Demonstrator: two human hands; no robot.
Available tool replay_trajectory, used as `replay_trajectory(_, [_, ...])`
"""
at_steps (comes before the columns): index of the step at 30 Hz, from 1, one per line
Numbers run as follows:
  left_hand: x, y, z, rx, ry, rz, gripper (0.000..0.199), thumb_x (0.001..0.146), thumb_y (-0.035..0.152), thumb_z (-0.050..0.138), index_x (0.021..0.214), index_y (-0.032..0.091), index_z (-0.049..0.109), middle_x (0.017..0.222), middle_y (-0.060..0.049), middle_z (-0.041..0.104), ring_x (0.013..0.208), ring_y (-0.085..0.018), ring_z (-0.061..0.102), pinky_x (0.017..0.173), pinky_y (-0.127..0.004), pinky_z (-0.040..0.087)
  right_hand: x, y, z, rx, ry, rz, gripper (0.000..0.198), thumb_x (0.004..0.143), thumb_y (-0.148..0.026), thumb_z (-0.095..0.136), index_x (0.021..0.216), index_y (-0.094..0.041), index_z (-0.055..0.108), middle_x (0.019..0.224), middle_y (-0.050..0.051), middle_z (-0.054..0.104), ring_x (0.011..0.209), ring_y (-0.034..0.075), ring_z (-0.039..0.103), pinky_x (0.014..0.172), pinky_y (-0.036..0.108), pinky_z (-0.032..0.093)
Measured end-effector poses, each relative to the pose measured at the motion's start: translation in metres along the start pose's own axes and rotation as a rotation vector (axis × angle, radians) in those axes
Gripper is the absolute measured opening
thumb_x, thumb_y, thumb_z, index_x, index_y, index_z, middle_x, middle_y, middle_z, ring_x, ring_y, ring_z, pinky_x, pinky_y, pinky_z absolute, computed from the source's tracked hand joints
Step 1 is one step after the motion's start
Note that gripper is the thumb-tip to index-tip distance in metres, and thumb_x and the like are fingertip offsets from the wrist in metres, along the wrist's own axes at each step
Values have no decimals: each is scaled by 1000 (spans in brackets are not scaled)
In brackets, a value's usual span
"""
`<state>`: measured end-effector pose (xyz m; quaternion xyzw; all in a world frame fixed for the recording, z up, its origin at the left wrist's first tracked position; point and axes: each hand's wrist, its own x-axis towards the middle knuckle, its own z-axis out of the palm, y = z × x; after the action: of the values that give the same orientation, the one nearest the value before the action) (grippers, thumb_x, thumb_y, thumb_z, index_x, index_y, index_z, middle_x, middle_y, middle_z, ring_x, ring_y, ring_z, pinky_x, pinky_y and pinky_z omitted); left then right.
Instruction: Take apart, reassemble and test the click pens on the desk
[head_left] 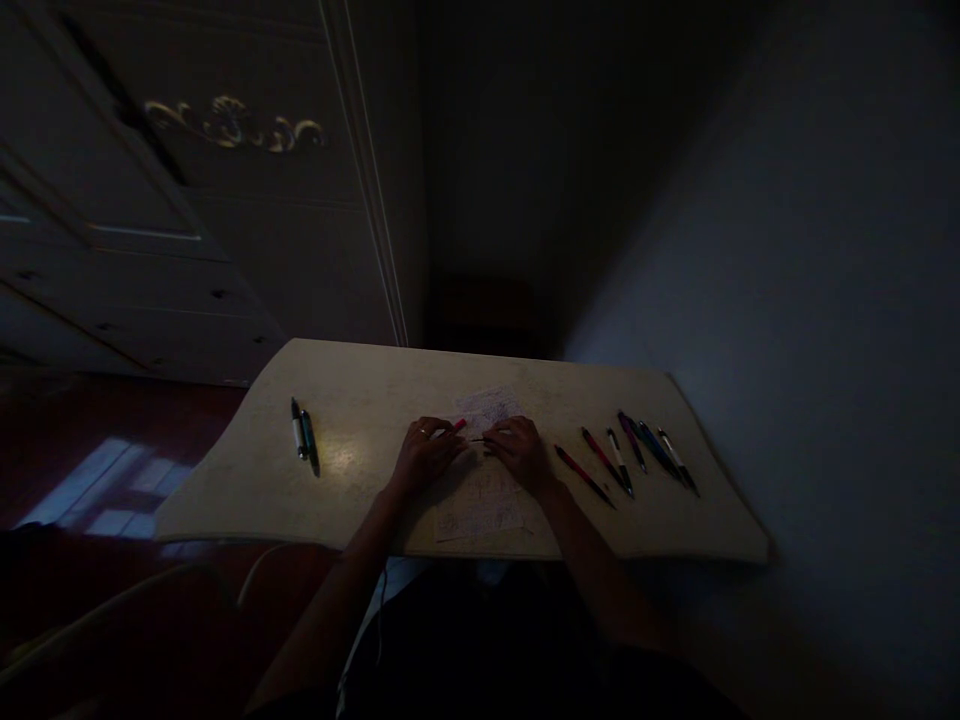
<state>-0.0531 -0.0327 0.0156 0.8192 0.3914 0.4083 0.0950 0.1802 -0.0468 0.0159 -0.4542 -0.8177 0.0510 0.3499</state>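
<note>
Over a sheet of paper covered in writing [480, 515], both hands meet near the middle of the table. My left hand [427, 455], a ring on one finger, is closed around a small red pen part [459, 426] whose end sticks out past the fingertips. My right hand [521, 452] pinches a thin dark piece [478, 440] that looks like a pen tip or refill and points toward the left hand. Dim light leaves the exact shape of both pieces unclear. Just right of the right hand lies a red pen [583, 476].
Two pens [305, 437] lie at the table's left side. Several more pens [634, 450] lie in a row on the right. The pale table [360, 385] stands beside a wall [787, 330] on the right and a cabinet with gold ornament [232, 125] at the back left.
</note>
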Motion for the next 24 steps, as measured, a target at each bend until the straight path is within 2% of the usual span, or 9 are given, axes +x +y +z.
replay_trajectory(5, [0,1,-1,-50,14,57,19,86,37,66,99,24,73,95,-8,68,89,-20,60,80,-36,48,1,-2,-1,-3,-1,-24,16,90,-29,64,102,-26,74,95,6,69,93,21,58,86,38,44])
replay_trajectory(13, [-3,0,0,-151,-2,-18,16,87,36,64,86,24,75,89,-8,68,84,-19,61,75,-34,50,-3,1,4,23,9,-43,17,88,-29,67,103,-26,74,96,7,69,93,22,58,86,39,44])
replay_trajectory(17, [-2,2,-6,-270,92,-148,18,86,37,64,81,22,73,87,-8,68,83,-19,63,75,-34,53,-3,1,4,18,31,-26,15,90,-28,65,101,-25,74,96,7,69,94,22,58,87,39,44])
replay_trajectory(20, [0,4,-12,-338,183,-273,17,87,36,63,79,21,69,84,-7,66,81,-19,63,73,-33,53,-2,1,3,11,104,17,13,90,-26,64,99,-22,73,93,7,69,92,22,58,85,39,46])
replay_trajectory(24, [2,3,-13,-278,245,-358,17,88,34,61,78,21,65,80,-6,65,77,-18,62,68,-31,51,-1,3,3,8,184,114,14,90,-24,62,99,-21,72,93,8,69,91,22,58,83,39,47])
